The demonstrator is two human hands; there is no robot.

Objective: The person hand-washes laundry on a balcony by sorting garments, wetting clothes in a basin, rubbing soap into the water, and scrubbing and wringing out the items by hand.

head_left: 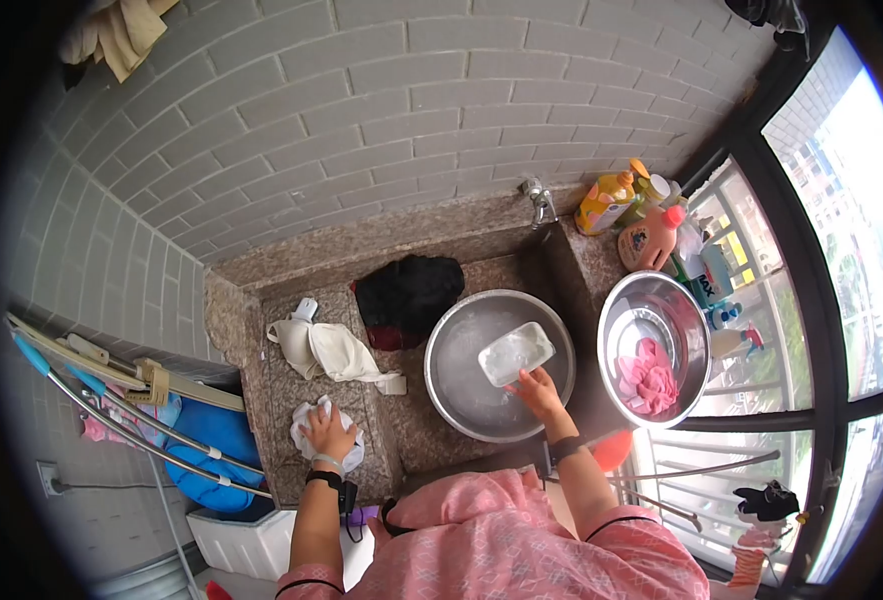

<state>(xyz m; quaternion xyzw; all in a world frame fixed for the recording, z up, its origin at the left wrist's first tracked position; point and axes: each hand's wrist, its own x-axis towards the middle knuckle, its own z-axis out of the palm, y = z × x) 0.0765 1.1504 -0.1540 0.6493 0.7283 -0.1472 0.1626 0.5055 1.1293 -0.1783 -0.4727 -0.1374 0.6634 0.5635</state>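
Observation:
A clear, shallow rectangular plastic container (516, 353) is tilted over a round metal basin (441, 405). My right hand (538, 393) grips its near edge, fingers closed round it. Cloudy liquid seems to be in the basin. On the stone ledge at left, my left hand (329, 437) lies palm down on a crumpled white cloth (354, 457), with its fingers apart. Just beyond that cloth rests a cream-coloured garment (326, 350), which looks like a bra. A black garment with a dark red part (408, 295) lies between the ledge and the basin.
A metal tap (538, 203) sticks out from the tiled wall. A second metal basin (609, 318) with pink fabric (651, 378) stands at right. Behind it are several bottles, including an orange one (604, 203) and a pink one (651, 240). A blue object (206, 455) and poles occupy the left side.

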